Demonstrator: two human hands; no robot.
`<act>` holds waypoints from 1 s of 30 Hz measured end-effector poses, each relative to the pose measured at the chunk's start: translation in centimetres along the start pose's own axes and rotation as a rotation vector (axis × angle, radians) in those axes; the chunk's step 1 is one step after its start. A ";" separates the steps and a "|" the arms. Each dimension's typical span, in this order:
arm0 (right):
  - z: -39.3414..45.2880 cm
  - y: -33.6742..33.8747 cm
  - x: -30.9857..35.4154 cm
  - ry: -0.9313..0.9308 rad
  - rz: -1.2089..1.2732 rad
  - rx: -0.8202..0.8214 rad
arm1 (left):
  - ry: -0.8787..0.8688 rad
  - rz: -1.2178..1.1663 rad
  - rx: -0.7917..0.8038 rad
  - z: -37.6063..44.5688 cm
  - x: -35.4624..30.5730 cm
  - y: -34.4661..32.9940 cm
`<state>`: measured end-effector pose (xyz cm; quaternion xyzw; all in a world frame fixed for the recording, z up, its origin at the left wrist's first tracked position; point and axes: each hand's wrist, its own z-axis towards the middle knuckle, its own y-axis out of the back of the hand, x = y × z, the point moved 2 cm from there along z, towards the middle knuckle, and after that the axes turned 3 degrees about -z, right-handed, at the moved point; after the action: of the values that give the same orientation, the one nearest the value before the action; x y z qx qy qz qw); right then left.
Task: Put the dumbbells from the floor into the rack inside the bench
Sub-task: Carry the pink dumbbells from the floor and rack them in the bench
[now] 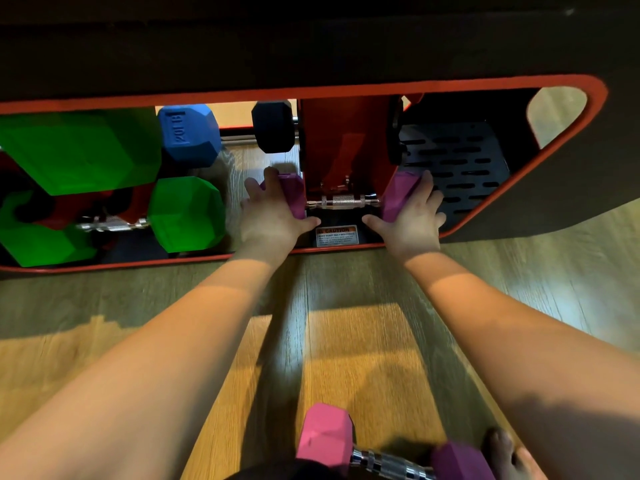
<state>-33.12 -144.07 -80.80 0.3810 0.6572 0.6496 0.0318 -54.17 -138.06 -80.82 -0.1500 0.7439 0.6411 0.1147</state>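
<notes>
A purple dumbbell with a chrome handle sits low in the rack inside the bench, in front of the red centre post. My left hand grips its left purple head, and my right hand grips its right head. A second dumbbell, pink to purple with a chrome handle, lies on the wooden floor at the bottom of the view, between my arms. Both forearms reach straight forward into the bench opening.
Green dumbbells, a blue one and a black one fill the rack to the left. A black slotted plate lies in the right compartment. A caution label sits below the handle. A bare foot shows bottom right.
</notes>
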 end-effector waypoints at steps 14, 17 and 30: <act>0.0 -0.1 0.1 -0.027 -0.008 0.008 | 0.001 0.011 0.022 0.2 0.0 0.0; 0.1 -0.2 0.0 -0.032 -0.016 0.019 | -0.035 -0.020 0.069 0.3 0.3 0.1; -3.2 1.1 -0.5 -0.055 -0.052 0.094 | -0.200 -0.345 0.309 -1.5 3.5 1.4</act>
<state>-33.99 -147.16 -79.59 0.3827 0.6956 0.6060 0.0488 -57.88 -139.59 -80.54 -0.1912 0.7813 0.5025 0.3170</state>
